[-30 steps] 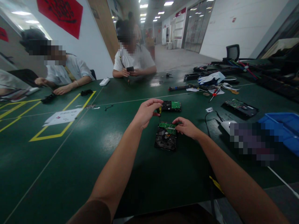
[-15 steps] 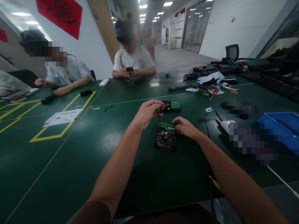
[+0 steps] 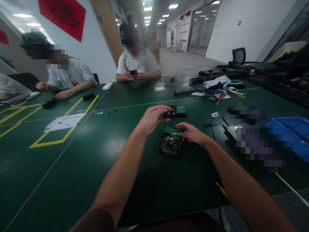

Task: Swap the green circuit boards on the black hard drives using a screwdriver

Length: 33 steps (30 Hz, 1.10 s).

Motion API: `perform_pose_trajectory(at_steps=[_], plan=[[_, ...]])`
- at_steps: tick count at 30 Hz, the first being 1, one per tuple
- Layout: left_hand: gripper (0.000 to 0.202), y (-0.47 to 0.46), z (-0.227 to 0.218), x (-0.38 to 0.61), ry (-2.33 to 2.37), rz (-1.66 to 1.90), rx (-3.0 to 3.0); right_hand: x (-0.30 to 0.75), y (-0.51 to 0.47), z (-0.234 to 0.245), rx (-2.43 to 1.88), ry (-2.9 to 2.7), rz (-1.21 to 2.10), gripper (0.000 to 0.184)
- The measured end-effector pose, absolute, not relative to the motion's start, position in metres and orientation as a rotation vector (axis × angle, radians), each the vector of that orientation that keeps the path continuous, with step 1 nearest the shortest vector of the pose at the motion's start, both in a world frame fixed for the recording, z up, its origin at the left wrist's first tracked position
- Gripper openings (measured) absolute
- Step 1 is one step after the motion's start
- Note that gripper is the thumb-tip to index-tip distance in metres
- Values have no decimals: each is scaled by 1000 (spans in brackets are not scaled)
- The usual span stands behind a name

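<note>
A hard drive (image 3: 170, 147) lies on the green table with its green circuit board (image 3: 172, 132) facing up at the far end. My left hand (image 3: 154, 119) is closed round the handle of a small screwdriver (image 3: 165, 115), held upright. Its thin shaft points down at the board's far left corner; the tip is too small to make out. My right hand (image 3: 191, 132) grips the drive's right edge beside the board, thumb and fingers close to it. Just beyond my left hand lies a second hard drive (image 3: 178, 110), partly hidden by the fingers.
Several tiny screws (image 3: 130, 126) lie left of my hands. A paper sheet (image 3: 64, 122) rests inside yellow tape lines. To the right are a blue tray (image 3: 289, 135), a cable (image 3: 213, 120) and a red screwdriver (image 3: 219, 100). Two people sit across the table, one holding a phone (image 3: 133, 72).
The screwdriver handle has turned slightly within my left fingers. My right hand has shifted a little along the drive's edge. The hard drive stays in place.
</note>
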<state>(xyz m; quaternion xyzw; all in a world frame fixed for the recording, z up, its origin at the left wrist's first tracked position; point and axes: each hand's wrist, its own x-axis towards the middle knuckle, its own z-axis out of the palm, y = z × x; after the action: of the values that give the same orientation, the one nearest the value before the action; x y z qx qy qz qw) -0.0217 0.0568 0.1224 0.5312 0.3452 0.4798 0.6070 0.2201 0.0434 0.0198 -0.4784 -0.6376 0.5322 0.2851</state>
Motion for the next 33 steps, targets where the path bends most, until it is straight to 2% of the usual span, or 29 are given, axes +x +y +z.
perform_pose_trajectory(at_steps=[13, 22, 27, 30, 33], plan=[[15, 60, 120, -24, 804, 1183, 1189, 212, 43, 14, -1306, -1719, 1317, 36], [13, 64, 115, -25, 811, 1243, 1166, 213, 51, 1, -1356, -1766, 910, 29], [13, 65, 115, -24, 796, 1238, 1173, 213, 49, 11, -1362, -1914, 666, 16], [13, 64, 116, -24, 808, 1232, 1179, 216, 42, 23, -1322, -2054, 704, 33], [13, 64, 117, -24, 828, 1229, 1182, 223, 33, 30, -1315, -2245, 780, 76]])
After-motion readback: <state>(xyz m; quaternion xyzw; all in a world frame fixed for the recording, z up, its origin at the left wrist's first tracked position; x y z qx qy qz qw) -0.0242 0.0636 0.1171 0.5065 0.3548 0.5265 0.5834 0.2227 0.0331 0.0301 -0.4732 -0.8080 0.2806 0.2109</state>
